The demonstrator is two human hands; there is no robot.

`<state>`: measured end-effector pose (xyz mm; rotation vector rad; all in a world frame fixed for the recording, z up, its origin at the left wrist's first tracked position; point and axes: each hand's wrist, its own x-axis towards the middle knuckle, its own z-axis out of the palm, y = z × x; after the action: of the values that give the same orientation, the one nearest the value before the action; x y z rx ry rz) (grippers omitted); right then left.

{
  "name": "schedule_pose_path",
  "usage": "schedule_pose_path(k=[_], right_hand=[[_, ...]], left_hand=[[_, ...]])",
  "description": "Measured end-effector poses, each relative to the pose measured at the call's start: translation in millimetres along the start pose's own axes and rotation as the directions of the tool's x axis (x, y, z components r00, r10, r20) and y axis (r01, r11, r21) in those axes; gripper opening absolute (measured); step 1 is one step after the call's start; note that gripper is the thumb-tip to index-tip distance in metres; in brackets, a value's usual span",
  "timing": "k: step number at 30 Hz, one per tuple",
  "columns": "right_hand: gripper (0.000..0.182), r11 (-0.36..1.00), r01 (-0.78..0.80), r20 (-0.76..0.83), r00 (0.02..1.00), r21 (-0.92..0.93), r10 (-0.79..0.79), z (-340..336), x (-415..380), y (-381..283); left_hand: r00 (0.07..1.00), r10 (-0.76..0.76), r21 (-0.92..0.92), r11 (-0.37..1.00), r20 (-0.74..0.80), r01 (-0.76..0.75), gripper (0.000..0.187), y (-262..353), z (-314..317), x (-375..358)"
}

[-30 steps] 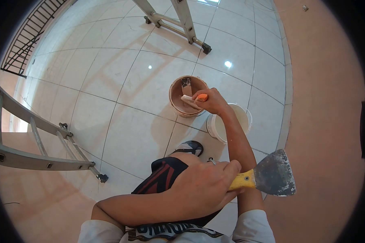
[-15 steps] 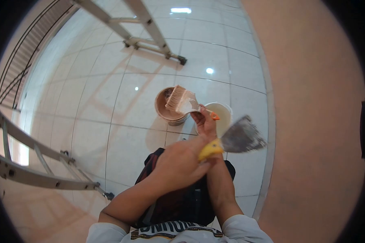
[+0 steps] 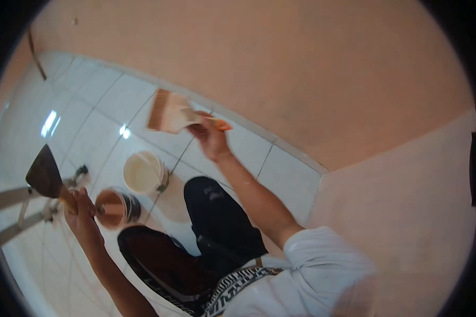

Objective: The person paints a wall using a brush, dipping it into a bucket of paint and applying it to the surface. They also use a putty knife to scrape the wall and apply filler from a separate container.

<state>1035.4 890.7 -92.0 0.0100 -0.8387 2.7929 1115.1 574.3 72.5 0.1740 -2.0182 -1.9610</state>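
My right hand point(image 3: 211, 138) is closed around the orange-ended handle of a wide paintbrush point(image 3: 170, 112). The brush is raised over the tiled floor near the wall, its bristles facing left and coated in peach-coloured paint. Over at the left, my left hand point(image 3: 82, 214) grips a putty knife point(image 3: 45, 171) by its handle, with the broad dark blade tilted upward. A bucket of peach paint point(image 3: 111, 208) stands on the floor just right of that hand. Beside it is a white bucket point(image 3: 144, 173) with pale contents.
A peach wall point(image 3: 280, 68) runs along the top and meets another wall point(image 3: 407, 211) in a corner at the right. Metal ladder legs point(image 3: 16, 211) stand at the left edge. Glossy white tiles point(image 3: 106, 100) cover the floor.
The view has swung right toward the wall and corner. My crossed arms have come apart: the putty knife is now far left, while the brush has left its place above the paint bucket.
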Motion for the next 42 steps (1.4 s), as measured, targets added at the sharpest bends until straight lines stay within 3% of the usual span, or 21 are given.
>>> schedule_pose_path(k=[3,5,6,8,11,14,17,20,22,24,26,29,33,35,38,42], right_hand=[[0.031,0.93,0.275,-0.051,0.954,-0.244,-0.296,-49,-6,-103],[0.029,0.834,0.381,-0.156,0.868,-0.399,-0.471,-67,-20,-161],[0.031,0.719,0.409,-0.152,0.803,-0.562,-0.576,-68,-32,-187],[0.026,0.404,0.319,-0.016,0.768,-0.857,-0.64,-74,-46,-228],[0.02,-0.018,0.227,0.196,0.797,-0.974,-0.571,-97,-56,-257],[0.018,-0.267,-0.034,0.082,0.908,-0.963,-0.411,-128,-65,-251],[0.024,-0.541,0.185,0.34,0.919,-0.82,-0.201,-176,-55,-234],[0.023,-0.687,0.156,0.289,0.954,-0.71,-0.083,-194,-39,-236],[0.023,-0.751,0.116,0.306,0.944,-0.651,-0.119,-182,-32,-267],[0.023,-0.847,0.081,0.401,0.902,-0.526,-0.163,-122,-34,-297],[0.023,-0.87,0.215,0.618,0.776,-0.444,-0.124,-53,-44,-306],[0.023,-0.921,0.196,0.677,0.73,-0.337,-0.092,-46,-59,-292],[0.02,-0.823,0.284,0.535,0.844,-0.492,-0.029,-165,-61,-231],[0.019,-0.78,0.185,0.346,0.937,-0.598,-0.043,-199,-52,-202],[0.018,-0.76,0.083,0.18,0.983,-0.644,-0.045,-201,-35,-209],[0.024,-0.823,0.011,0.317,0.926,-0.568,-0.206,-128,-21,-276]], left_hand=[[0.985,0.029,-0.022,0.999,0.173,-0.026,0.022,-40,13,76],[0.969,0.047,-0.087,0.996,0.242,-0.026,0.024,-51,44,99],[0.963,0.011,-0.083,0.996,0.269,0.012,0.024,-60,58,103],[0.95,-0.023,-0.068,0.997,0.31,0.047,0.025,-78,77,98],[0.911,-0.097,-0.104,0.983,0.402,0.151,0.024,-99,114,69],[0.855,-0.128,-0.094,0.975,0.502,0.202,0.022,-119,137,42],[0.822,-0.092,-0.051,0.988,0.561,0.145,0.021,-121,133,33],[0.862,-0.104,0.023,0.994,0.496,0.106,0.021,-125,120,34],[0.862,-0.114,0.014,0.992,0.494,0.123,0.021,-130,107,35],[0.85,-0.148,0.025,0.987,0.505,0.158,0.019,-138,96,37],[0.862,-0.163,0.026,0.985,0.481,0.172,0.018,-137,94,38],[0.846,-0.109,-0.039,0.988,0.522,0.151,0.018,-140,96,39],[0.838,-0.128,-0.003,0.988,0.531,0.152,0.018,-142,96,39],[0.843,-0.139,0.038,0.989,0.52,0.14,0.016,-142,96,36],[0.833,-0.159,0.048,0.986,0.53,0.158,0.016,-138,86,38],[0.867,-0.144,0.004,0.987,0.476,0.162,0.015,-135,77,37]])
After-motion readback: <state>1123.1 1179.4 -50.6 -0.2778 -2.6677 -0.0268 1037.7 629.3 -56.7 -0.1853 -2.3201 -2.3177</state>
